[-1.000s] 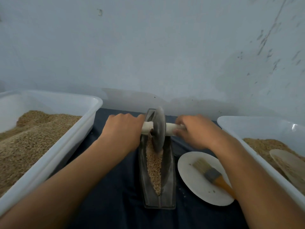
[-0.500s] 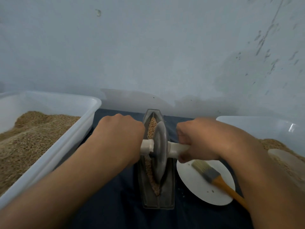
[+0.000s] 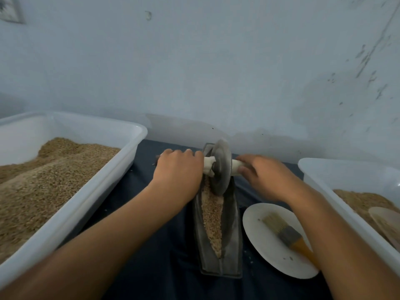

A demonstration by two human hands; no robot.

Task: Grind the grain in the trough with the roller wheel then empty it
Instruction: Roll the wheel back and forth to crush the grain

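The left hand (image 3: 178, 169) and right hand (image 3: 263, 176) each clench one end of the white axle handle (image 3: 237, 166) of the grey metal roller wheel (image 3: 219, 167). The wheel stands at the far end of the narrow grey metal trough (image 3: 232, 215), on the brown grain (image 3: 212, 215) lying inside it. Right of the trough, a white round plate (image 3: 266, 247) carries an orange-handled brush (image 3: 283, 231).
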